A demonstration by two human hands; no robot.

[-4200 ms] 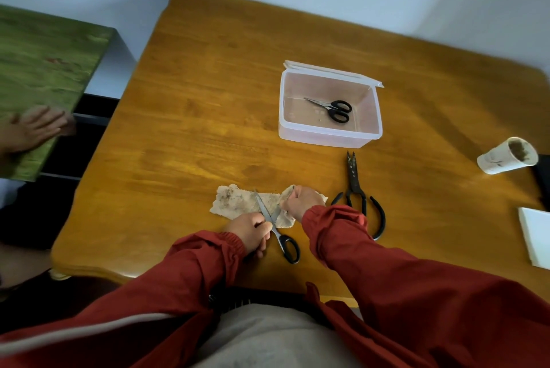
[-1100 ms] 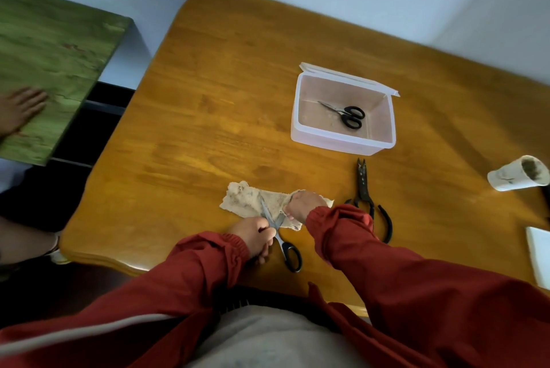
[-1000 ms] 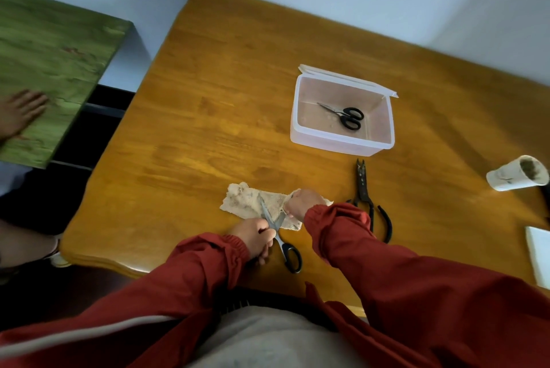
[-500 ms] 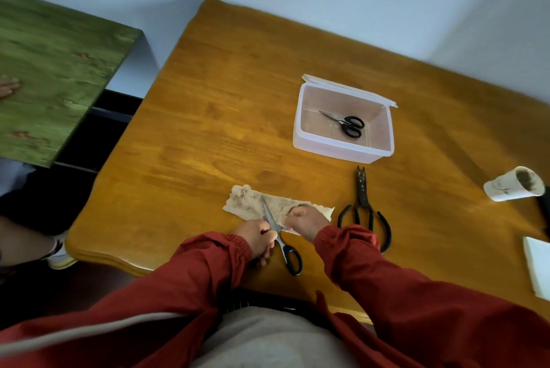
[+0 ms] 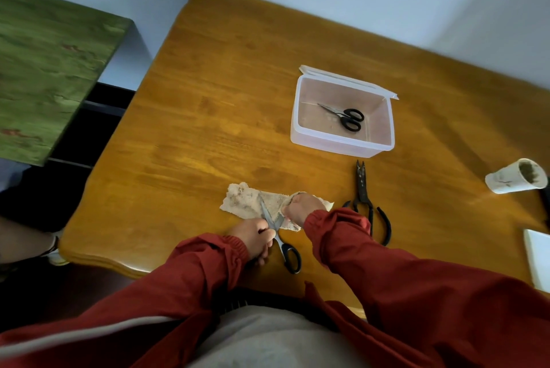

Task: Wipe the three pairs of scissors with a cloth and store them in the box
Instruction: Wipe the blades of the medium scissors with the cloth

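Observation:
A stained beige cloth (image 5: 247,202) lies near the table's front edge. Black-handled scissors (image 5: 290,254) rest across it, blades open over the cloth. My left hand (image 5: 253,238) grips these scissors near the pivot. My right hand (image 5: 303,208) is closed on the cloth's right part, pressing it against a blade. A clear plastic box (image 5: 333,145) stands farther back with small black scissors (image 5: 346,119) inside. Large dark shears (image 5: 364,198) lie on the table just right of my right hand, tips pointing at the box.
A white paper cup (image 5: 512,178) lies on its side at the right, with a white object (image 5: 540,260) at the right edge below it. The box's lid (image 5: 348,80) sits behind the box. A green tabletop (image 5: 47,75) stands left of the wooden table (image 5: 226,75).
My right hand has shifted slightly along the blade with the cloth. The view has drifted, and another person's hand on the green tabletop has left the frame.

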